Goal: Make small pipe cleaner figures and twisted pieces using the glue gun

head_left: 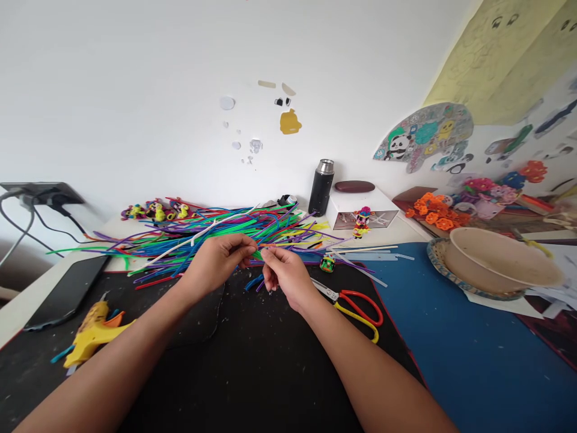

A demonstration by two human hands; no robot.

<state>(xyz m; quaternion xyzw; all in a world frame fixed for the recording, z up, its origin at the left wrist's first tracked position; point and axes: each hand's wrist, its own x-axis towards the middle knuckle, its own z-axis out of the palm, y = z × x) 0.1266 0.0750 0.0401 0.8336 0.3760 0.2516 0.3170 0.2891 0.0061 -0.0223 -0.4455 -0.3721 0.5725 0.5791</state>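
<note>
Left hand point(223, 261): thumb and fingertips drawn together in a narrow pinch, back of hand up. Right hand point(288, 275): same narrow pinch, thumb uppermost, other fingers curled beneath. Tips nearly meet over the black mat's point(270, 373) far edge. Cannot tell what either holds; green and orange show there, possibly from the pile of pipe cleaners point(234, 225) behind. Pile runs along the tabletop's far edge, its front partly covered by both hands. Forearms converge from the near edge, cut off at elbow end. Left one hides part of the glue gun point(92, 337); right wrist overlaps the scissors' point(334, 295) blades, tips unseen.
</note>
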